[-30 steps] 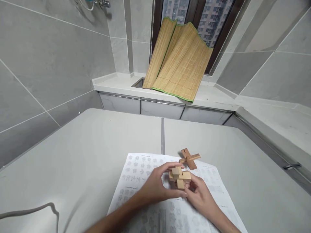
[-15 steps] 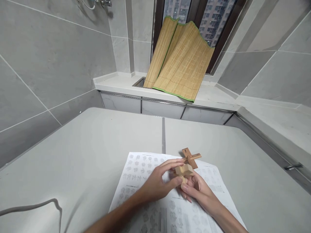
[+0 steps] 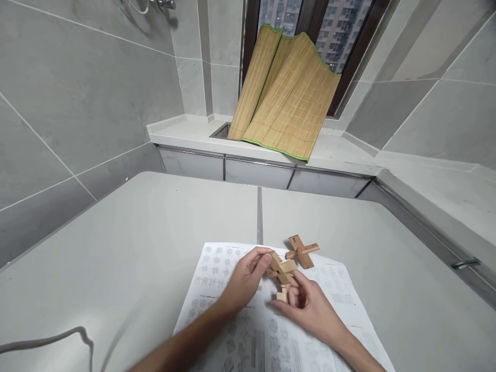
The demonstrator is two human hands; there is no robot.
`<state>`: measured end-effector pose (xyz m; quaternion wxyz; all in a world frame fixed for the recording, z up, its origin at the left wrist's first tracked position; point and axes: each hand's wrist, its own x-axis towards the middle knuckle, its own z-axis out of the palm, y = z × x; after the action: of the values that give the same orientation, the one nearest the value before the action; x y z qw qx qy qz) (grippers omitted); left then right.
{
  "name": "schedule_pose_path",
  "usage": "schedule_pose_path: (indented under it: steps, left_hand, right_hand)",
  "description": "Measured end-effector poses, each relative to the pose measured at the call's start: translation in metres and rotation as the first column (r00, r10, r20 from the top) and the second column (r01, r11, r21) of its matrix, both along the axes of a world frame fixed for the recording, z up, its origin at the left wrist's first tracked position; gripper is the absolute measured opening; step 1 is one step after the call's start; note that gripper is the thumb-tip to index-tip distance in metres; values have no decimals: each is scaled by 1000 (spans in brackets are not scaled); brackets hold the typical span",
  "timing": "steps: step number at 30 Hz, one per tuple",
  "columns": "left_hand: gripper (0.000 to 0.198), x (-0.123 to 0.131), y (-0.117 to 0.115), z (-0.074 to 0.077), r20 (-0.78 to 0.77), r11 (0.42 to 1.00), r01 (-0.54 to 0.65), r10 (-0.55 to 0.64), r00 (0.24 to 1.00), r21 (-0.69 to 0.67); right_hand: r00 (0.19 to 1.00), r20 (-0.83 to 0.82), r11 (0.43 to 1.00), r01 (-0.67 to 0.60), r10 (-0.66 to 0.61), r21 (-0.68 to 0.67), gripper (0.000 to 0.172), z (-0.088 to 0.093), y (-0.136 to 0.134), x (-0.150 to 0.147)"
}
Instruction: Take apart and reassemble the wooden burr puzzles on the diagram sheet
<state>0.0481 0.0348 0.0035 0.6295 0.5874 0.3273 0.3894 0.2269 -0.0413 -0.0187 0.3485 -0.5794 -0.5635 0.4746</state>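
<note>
Between my hands is a light wooden puzzle of notched blocks (image 3: 279, 268), held above a printed sheet (image 3: 248, 330). My left hand (image 3: 250, 276) pinches the upper left end of a long tilted block between thumb and fingers. My right hand (image 3: 310, 305) is curled round the lower right side, its fingertips at the crossing blocks and its thumb under a small notched piece (image 3: 281, 296). Whether that piece is joined to the rest I cannot tell. Just beyond my fingers lies a darker brown wooden cross (image 3: 303, 251) of interlocked pieces, near the sheet's top edge.
The white table (image 3: 163, 232) has a seam running away from me. A grey cable (image 3: 46, 338) lies at the lower left. Behind the table, a bamboo mat (image 3: 290, 103) leans against the window over a counter ledge (image 3: 186, 132).
The light puzzle has turned, so a long block now slants down to the right. My left hand has shifted to its upper end, and my right thumb has moved lower left.
</note>
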Motion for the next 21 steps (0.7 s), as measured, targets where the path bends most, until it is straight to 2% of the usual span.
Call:
schedule_pose_path:
  steps: [5,10,12,17,21]
  left_hand:
    - [43,2,0,0,45,994,-38,43,998,-103]
    - [49,0,-2,2,-37,996,-21,17,999,-85]
    - [49,0,-3,1,-75,998,-8,4,997,-54]
    - [48,1,-5,-3,-166,999,7,0,986,43]
    - [47,1,-7,-2,-163,997,-28,38,986,68]
  right_hand:
    - [971,233,991,-74,46,111,53,3,-5,-3]
    - [965,263,972,-79,19,220,58,0,-6,-4]
    - [975,223,971,-60,7,232,55,-2,-6,-3]
    - [984,169,957,-4,-48,290,33,-4,-4,1]
    - [982,164,945,32,-90,326,29,0,-4,0]
